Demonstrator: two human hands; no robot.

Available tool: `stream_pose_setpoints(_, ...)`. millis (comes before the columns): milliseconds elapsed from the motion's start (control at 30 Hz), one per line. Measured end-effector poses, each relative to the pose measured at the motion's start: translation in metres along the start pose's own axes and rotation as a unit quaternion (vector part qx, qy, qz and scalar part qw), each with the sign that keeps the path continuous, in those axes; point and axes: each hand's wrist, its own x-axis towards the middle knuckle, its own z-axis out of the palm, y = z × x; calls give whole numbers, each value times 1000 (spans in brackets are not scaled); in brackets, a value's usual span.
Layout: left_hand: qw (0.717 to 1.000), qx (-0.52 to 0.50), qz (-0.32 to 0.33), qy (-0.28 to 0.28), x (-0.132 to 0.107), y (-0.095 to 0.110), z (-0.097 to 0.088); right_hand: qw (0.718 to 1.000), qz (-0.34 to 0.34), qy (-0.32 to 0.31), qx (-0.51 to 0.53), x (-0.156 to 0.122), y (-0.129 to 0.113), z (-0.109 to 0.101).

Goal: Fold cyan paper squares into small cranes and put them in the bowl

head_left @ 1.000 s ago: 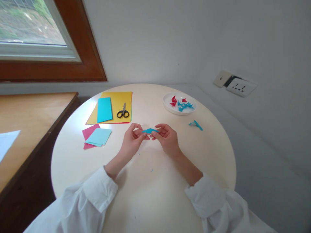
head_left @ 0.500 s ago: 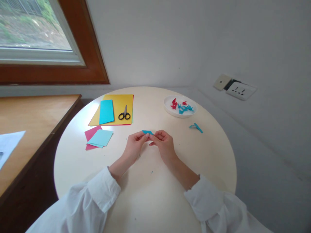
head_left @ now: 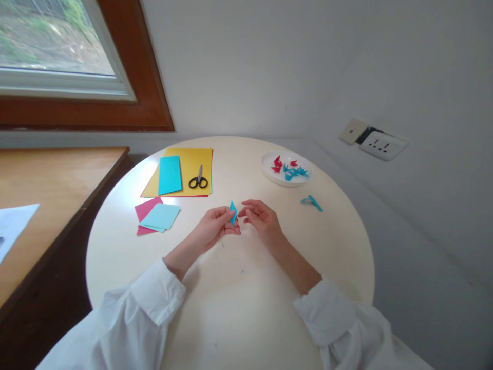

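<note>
A small folded piece of blue paper, diamond-shaped with a pointed top, is pinched under the thumb of my left hand. The paper stands nearly upright over the middle of the round table. Just to its right is my right hand, its fingers loosely curled and apart, with nothing visible in them. Its fingertips are close to the paper, and I cannot tell whether they touch it. Small folded red paper shapes and blue ones lie in a white dish at the back right.
Black-handled scissors and a blue paper rectangle rest on yellow sheets at the back left. Pale blue squares overlap pink ones nearer me. Blue paper strips lie on the round white table.
The blue paper has turned from lying flat between both hands to standing upright in my left hand. My right hand has let go and its fingers have moved slightly away.
</note>
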Motion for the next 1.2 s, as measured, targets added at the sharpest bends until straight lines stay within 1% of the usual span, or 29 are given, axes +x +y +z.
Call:
stream_pose_setpoints(67,998,8,-28,-47,-1,1,-2,999,24,-46,7,-1,1,-1)
stream_pose_setpoints(167,996,3,-46,-75,-2,2,-5,995,35,-92,6,-1,1,-5)
stream_pose_setpoints(300,995,-11,-72,-74,-2,4,-8,994,18,-106,-4,2,-1,-12)
stream_pose_setpoints(400,993,-30,-89,-68,-3,5,-7,993,17,-114,-30,2,-4,-15)
stream_pose_setpoints(567,992,-63,-101,-43,-6,8,-6,992,33,-118,-30,-1,-6,-15)
stream_pose_setpoints(667,990,-61,-109,-58,-7,8,-5,992,48,-118,-22,-3,-6,-12)
stream_pose_setpoints(867,988,-87,-94,-85,-4,4,-7,992,81,-100,-10,-3,-13,-3)
stream_pose_setpoints(933,985,-111,-95,-87,-2,3,-7,993,77,-85,-18,-2,-15,-1)
stream_pose_setpoints(1067,985,-126,-104,-61,0,3,-8,998,37,-23,-53,-2,-14,0)
stream_pose_setpoints(1200,992,-110,-65,-21,2,1,-10,996,-5,21,-92,-2,-11,-1)
